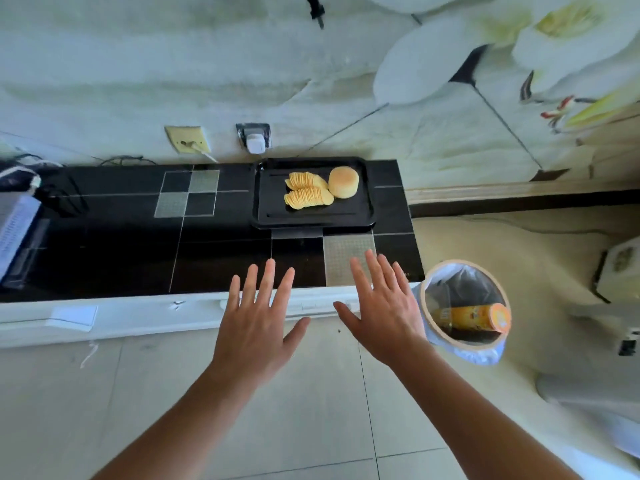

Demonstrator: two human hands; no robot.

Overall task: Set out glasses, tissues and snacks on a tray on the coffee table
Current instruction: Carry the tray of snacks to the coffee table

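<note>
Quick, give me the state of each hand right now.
Left hand: open, fingers spread, holding nothing.
Right hand: open, fingers straight, holding nothing.

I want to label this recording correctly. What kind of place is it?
Probably a living room at home: a black tiled low table against flower-printed wallpaper, a black tray of snacks, and a lined waste bin beside it.

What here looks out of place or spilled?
Nothing is spilled. The crisps and the round cake lie directly on the black tray; the crisp tube is in the waste bin. No glasses or tissues show.
</note>
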